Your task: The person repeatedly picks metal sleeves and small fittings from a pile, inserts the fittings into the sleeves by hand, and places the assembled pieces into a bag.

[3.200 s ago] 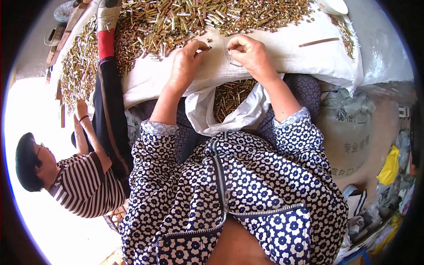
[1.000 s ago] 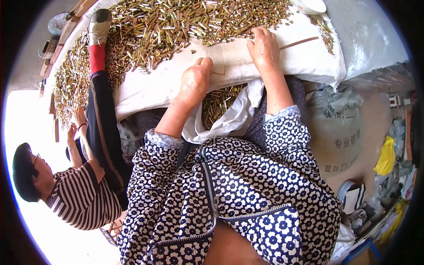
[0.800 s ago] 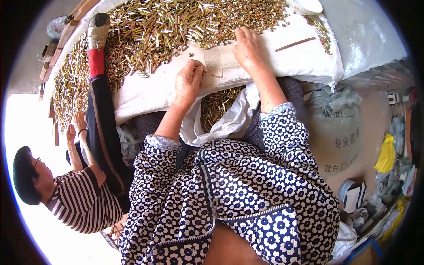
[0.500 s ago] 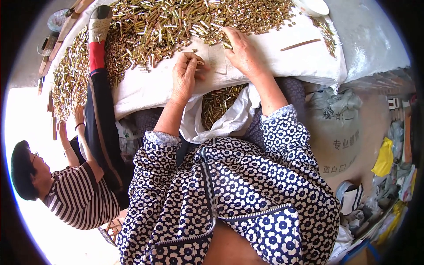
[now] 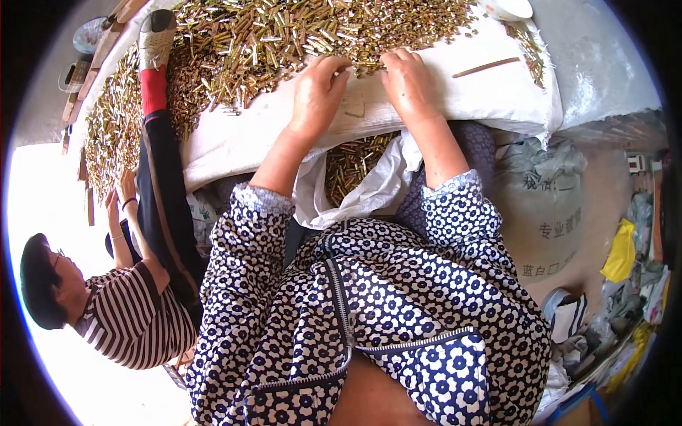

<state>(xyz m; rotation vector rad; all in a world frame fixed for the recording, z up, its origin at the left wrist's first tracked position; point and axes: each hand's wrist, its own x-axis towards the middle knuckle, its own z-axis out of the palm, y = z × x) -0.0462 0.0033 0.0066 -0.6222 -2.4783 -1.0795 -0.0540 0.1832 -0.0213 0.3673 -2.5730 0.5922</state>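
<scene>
Small brass-coloured metal tubes and fittings [image 5: 263, 42] lie in a wide pile on a white cloth-covered work surface [image 5: 241, 142]. My left hand [image 5: 320, 92] is at the pile's near edge, fingers bent and thumb close to the index finger; what lies between their tips is hidden. Just to its right, my right hand [image 5: 408, 85] rests at the same edge with curled fingers over small pieces, its fingertips partly hidden. Between my forearms, below the surface edge, an open white sack [image 5: 376, 192] holds more brass pieces [image 5: 348, 167].
A brown stick [image 5: 486, 67] lies right of my hands, near a white bowl [image 5: 508, 8]. At left a person in a striped shirt [image 5: 128, 312] handles pieces, one leg [image 5: 160, 156] stretched onto the surface. Bags and a yellow cloth [image 5: 618, 252] clutter the right side.
My left hand has moved up and right from the bare cloth to the pile's edge; the small piece in its fingers no longer shows. My right hand's fingers have curled in slightly.
</scene>
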